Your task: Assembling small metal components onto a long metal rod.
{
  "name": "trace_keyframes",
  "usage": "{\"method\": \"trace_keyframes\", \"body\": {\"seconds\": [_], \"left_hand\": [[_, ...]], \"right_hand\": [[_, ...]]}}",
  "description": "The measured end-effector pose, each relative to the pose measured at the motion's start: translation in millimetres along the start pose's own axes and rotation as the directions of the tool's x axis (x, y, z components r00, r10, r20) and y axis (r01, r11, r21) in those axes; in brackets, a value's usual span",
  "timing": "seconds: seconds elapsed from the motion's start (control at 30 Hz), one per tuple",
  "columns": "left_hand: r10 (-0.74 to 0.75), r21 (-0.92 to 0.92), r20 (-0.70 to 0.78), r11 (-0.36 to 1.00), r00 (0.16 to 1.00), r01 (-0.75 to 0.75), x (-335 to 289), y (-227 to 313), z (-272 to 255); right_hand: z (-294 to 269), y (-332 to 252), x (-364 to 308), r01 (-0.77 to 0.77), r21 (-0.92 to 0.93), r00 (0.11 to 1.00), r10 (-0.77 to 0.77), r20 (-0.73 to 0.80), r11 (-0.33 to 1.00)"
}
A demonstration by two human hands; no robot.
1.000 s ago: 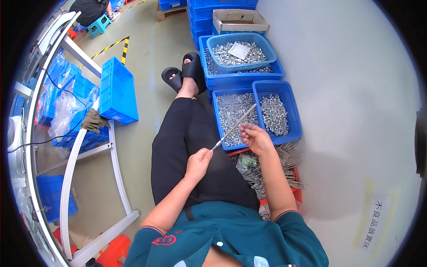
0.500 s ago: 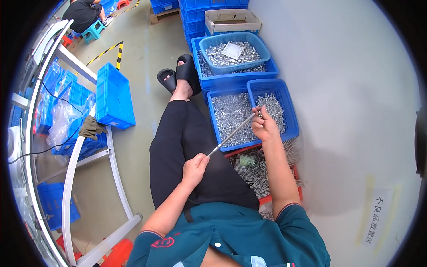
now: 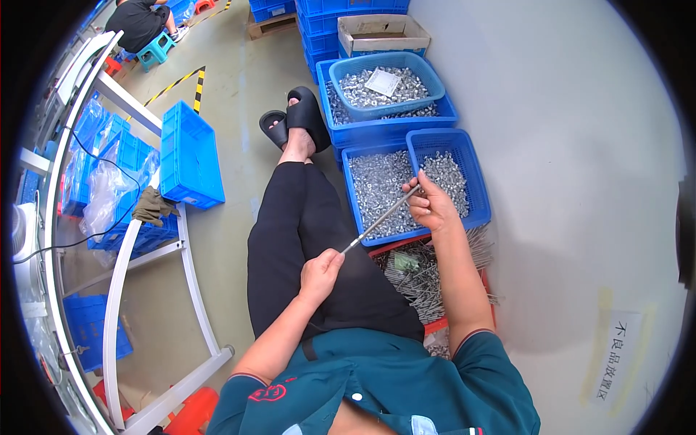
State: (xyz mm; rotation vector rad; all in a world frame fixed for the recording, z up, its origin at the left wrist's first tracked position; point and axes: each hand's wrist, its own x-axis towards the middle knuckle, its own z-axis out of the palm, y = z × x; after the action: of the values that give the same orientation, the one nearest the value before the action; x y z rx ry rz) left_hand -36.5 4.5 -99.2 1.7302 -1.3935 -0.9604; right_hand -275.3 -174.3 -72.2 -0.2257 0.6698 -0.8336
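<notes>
A thin metal rod [image 3: 388, 214] slants across my lap, up and to the right. Its lower end is in my left hand [image 3: 320, 278], whose fingers are closed round it. My right hand [image 3: 433, 205] pinches the upper end between thumb and fingers; whether a small metal part sits on that tip is hidden. Beneath the rod's upper half is a blue basket [image 3: 351, 196] of small silvery metal fittings [image 3: 378, 174]. Next to it, behind my right hand, another blue basket [image 3: 475, 185] holds more such fittings [image 3: 444, 174].
A red crate [image 3: 484, 279] of many thin rods [image 3: 428, 290] lies beside my right thigh. Farther off, a light blue basin [image 3: 341, 80] of fittings rests on a blue crate. A white table frame [image 3: 116, 319] and blue crates [image 3: 190, 163] stand left. Another person [image 3: 134, 29] sits far left.
My right hand's fingers have closed onto the rod's upper end, where a small metal part showed at the fingertips before. The left hand keeps its hold; the whole view has shifted slightly.
</notes>
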Motion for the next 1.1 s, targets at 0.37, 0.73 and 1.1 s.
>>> {"method": "trace_keyframes", "body": {"seconds": [0.37,0.73,1.1], "left_hand": [[-0.021,-0.034,-0.018,0.999,1.0,0.02,-1,-4,0],[-0.025,-0.025,0.02,0.999,0.999,0.025,0,1,-4],[0.029,0.063,-0.013,0.998,0.999,-0.029,1,10,-9]], "right_hand": [[4,11,7,-0.007,0.108,1.0,0.005,0.022,0.994],[12,11,-1,0.101,-0.252,0.987,-0.128,-0.093,0.962],[31,-7,-16,0.074,-0.723,0.967,-0.226,-0.116,0.687]]}}
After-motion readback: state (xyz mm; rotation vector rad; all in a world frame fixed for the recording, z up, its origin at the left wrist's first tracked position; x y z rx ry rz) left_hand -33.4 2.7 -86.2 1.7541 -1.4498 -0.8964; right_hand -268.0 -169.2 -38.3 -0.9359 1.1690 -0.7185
